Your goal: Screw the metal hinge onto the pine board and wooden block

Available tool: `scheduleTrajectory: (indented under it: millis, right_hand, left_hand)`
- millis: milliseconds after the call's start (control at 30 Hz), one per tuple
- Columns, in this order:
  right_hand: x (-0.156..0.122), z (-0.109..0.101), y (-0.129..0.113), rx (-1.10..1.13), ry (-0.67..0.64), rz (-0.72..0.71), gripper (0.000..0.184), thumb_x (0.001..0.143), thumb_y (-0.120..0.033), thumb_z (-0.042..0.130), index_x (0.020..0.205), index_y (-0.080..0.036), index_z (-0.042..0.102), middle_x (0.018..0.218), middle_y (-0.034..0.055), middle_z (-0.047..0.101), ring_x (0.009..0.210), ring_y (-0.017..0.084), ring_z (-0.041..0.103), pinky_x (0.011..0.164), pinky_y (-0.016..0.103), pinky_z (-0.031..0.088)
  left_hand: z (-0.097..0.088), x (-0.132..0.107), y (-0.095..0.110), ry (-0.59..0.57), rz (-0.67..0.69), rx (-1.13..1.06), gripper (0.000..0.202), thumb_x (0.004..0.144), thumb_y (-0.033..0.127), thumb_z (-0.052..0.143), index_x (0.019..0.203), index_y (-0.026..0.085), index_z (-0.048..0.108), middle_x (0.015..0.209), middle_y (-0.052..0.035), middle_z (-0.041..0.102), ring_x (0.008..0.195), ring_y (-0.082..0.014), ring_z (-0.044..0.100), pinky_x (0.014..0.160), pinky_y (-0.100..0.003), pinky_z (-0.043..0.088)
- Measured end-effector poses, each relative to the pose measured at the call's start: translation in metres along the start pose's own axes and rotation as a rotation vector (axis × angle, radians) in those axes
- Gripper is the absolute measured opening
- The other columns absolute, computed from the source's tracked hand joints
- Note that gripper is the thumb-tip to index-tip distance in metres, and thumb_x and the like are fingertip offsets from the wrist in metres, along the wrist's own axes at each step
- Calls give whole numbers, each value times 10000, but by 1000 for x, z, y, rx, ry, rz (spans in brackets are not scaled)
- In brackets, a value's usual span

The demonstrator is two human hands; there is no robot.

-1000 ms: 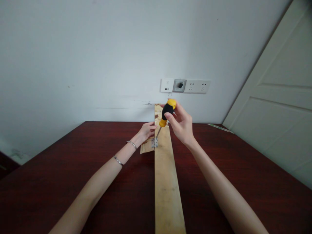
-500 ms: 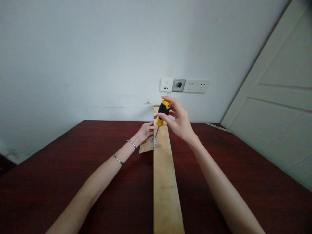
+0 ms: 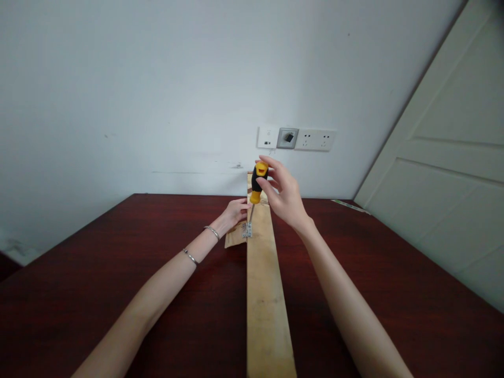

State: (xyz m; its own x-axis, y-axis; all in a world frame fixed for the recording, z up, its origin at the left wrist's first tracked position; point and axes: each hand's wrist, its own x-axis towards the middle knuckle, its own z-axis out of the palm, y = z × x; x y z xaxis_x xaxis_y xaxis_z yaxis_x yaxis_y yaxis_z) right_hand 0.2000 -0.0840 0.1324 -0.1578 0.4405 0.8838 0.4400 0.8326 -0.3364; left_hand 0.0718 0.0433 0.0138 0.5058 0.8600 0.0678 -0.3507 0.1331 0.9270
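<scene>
My right hand (image 3: 284,195) is closed around the black and yellow handle of a screwdriver (image 3: 259,181). The screwdriver leans slightly, its shaft pointing down to a small metal hinge (image 3: 248,230). Screw heads are too small to make out. The hinge joins the left edge of a long wooden board (image 3: 268,294) to a short wooden piece (image 3: 235,236) sticking out on the left. Just beyond the hinge, my left hand (image 3: 237,210) grips the board's left edge; some of its fingertips are hidden by the board.
A dark red wooden tabletop (image 3: 189,304) lies under the board. Behind stands a white wall with socket plates (image 3: 315,139) and a black plug (image 3: 289,137). A thin pale strip (image 3: 350,206) lies at the back right, near a white panelled door (image 3: 441,184).
The screwdriver handle has tipped a little to the left and stands more upright, with my right hand moved along with it. My left hand stays at the board's edge.
</scene>
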Motion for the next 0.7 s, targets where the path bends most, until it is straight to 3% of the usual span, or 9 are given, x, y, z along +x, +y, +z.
scheduleTrajectory:
  millis: [167, 333, 533, 700]
  right_hand:
    - [-2, 14, 2, -18, 172, 14, 325, 813, -310, 647, 1121, -275, 553, 1132, 64, 554, 1053, 205, 537, 748, 322, 555]
    - [-3, 17, -1, 139, 119, 22, 286, 927, -276, 457, 1200, -286, 539, 1285, 68, 529, 1173, 197, 520, 861, 351, 540]
    - [-7, 28, 5, 74, 240, 74, 250, 827, -300, 627, 1077, -286, 629, 1102, 59, 534, 1038, 198, 549, 778, 342, 558]
    - [-6, 27, 5, 105, 180, 21, 299, 902, -231, 490, 1173, -296, 597, 1236, 70, 503, 1144, 201, 518, 924, 402, 503]
  left_hand:
    - [0, 0, 1, -15, 24, 2, 202, 660, 30, 663, 855, 82, 651, 749, -68, 680, 617, -134, 640, 672, -263, 535]
    - [0, 1, -1, -19, 26, -9, 187, 663, 36, 660, 846, 73, 657, 797, -86, 691, 631, -138, 639, 661, -258, 539]
    - [2, -3, -2, -1, 7, 7, 232, 659, 12, 625, 878, 80, 658, 783, -84, 702, 616, -144, 642, 677, -270, 542]
    - [-1, 1, -6, 24, 7, 8, 222, 657, 26, 625, 870, 82, 656, 850, -106, 711, 667, -159, 658, 679, -271, 542]
